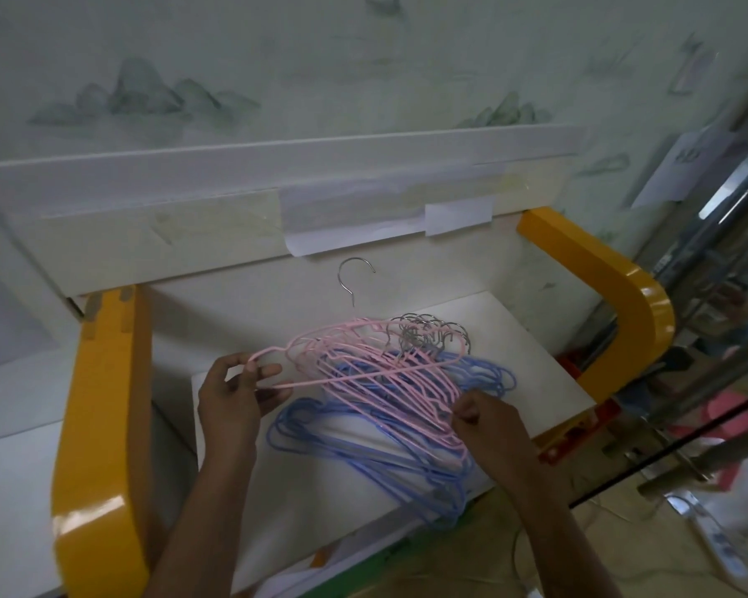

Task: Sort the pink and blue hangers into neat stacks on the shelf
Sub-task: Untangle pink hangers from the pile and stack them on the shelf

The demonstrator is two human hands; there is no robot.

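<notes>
White shelf (514, 338) between yellow arms carries the tangle. Left hand (234, 399) fingers pinch one pink hanger (320, 375) by its left tip, long axis running rightward across the blue hangers (363, 451); right hand (489, 420) fingers pinch the pink hangers' lower ends.

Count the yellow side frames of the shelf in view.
2. One yellow side frame stands at the left of the white shelf; the other yellow side frame curves round its right end. Their lower parts are hidden.
</notes>
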